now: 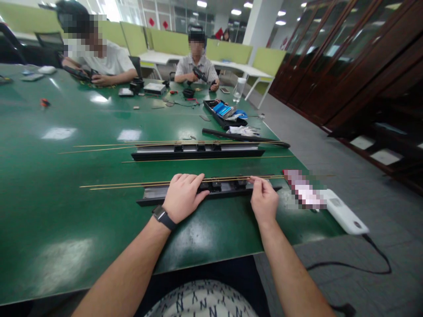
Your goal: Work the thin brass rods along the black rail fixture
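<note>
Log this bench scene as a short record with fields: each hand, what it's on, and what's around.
left hand: flat, palm down on the near black rail; watch on wrist
right hand: fingertips at the rail's top edge by the brass rods; grip unclear
behind: second rail
right edge: white device
table: green

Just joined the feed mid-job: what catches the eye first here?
The left hand lies flat on a long black rail at the near table edge; the right hand pinches it near its right end. Brass rods run along it, and a second rail lies beyond.
</note>
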Available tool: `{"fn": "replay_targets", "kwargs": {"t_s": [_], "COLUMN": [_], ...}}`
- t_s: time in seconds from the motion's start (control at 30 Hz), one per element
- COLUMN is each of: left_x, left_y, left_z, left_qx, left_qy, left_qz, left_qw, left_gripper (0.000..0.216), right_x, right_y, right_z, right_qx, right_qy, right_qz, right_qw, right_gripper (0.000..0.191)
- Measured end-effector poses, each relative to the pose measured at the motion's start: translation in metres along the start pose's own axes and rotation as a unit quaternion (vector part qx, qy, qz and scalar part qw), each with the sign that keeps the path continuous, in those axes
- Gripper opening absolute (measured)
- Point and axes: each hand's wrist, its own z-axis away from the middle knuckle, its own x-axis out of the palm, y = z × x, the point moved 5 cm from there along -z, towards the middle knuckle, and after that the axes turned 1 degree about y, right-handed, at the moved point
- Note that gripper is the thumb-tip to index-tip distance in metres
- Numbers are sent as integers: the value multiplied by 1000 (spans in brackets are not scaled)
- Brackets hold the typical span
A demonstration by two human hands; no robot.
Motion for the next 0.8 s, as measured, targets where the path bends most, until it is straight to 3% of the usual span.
{"fn": "replay_targets", "kwargs": {"t_s": [0.23, 0.47, 0.8], "left_x": [0, -1, -1], "left_y": [0, 0, 0], "left_z": [0, 0, 0], "left_qx": [1, 2, -1], "left_qy": [-1, -3, -6], "left_qz": [-2, -2, 0], "left_qw": [1000, 1000, 1000], "left_gripper": [46, 45, 44], "right_x": [3, 1, 3], "right_y": [-6, -1, -4], "right_z": [3, 1, 3], "right_qx": [-30, -2, -19], "right_qy": [-37, -8, -26], "right_qz": [10, -6, 3], "right_qw": [999, 1000, 999], "right_gripper": [38, 40, 39]}}
